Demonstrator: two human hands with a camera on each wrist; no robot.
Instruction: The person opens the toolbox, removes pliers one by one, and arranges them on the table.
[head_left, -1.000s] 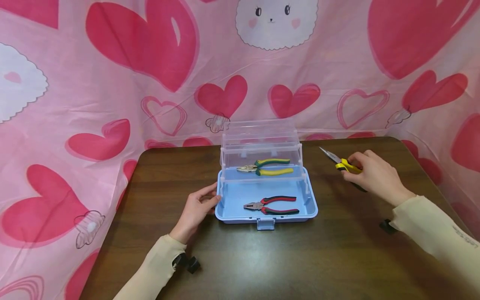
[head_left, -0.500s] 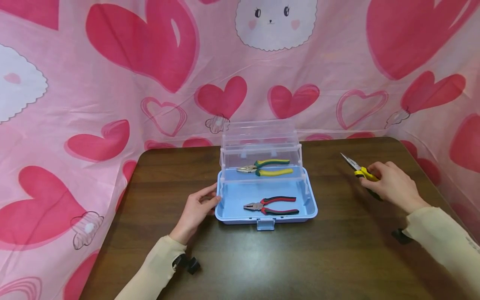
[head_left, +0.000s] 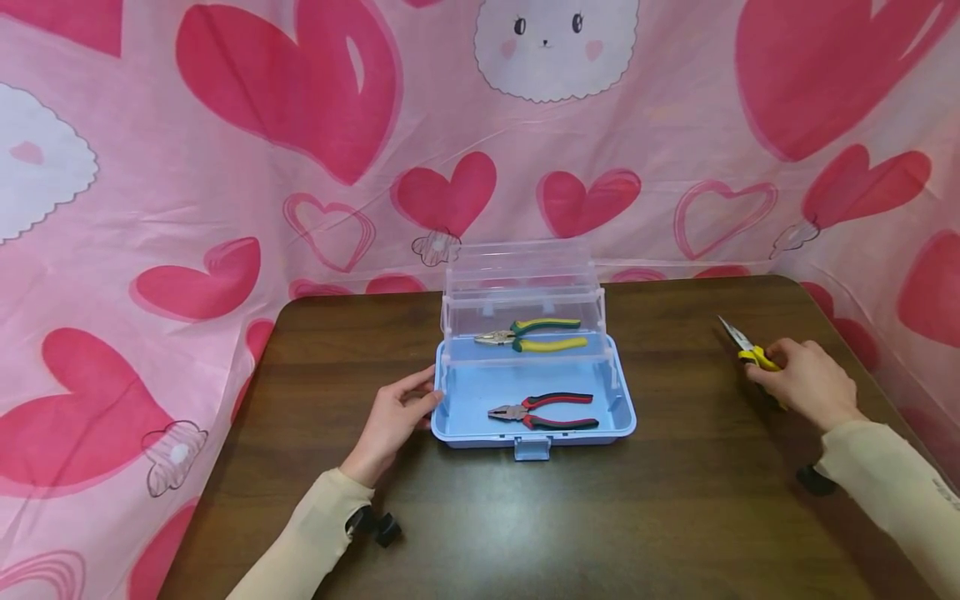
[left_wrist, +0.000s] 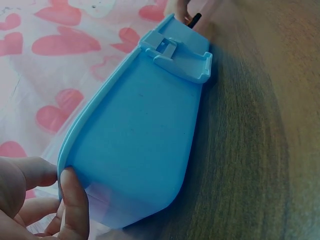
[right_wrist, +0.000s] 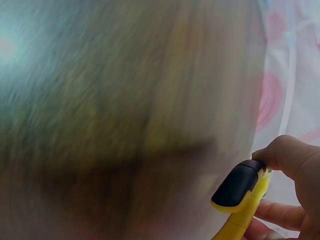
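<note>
On the table stands a light-blue toolbox (head_left: 468, 383), its clear lid raised at the back. My left hand (head_left: 390, 427) grips its left end; in the left wrist view the thumb (left_wrist: 74, 202) presses the rim from outside. Far to the right, my right hand (head_left: 810, 382) holds needle-nose pliers (head_left: 757, 357) with yellow and black handles, tips angled away and to the left. Their handle ends (right_wrist: 235, 187) show large in the right wrist view. Inside the box lie red-and-black combination pliers (head_left: 528, 407). Green-and-yellow combination pliers (head_left: 517, 337) lie behind them, seen through clear plastic.
A blue latch (head_left: 532, 449) hangs down at the box's front. The clear lid (head_left: 521, 267) leans back near the pink heart-printed cloth (head_left: 330, 100), which hangs behind and beside the wooden table (head_left: 600, 517).
My right hand has carried the needle-nose pliers to the right and a little toward me, away from the toolbox. My left hand has stayed at the box's left end.
</note>
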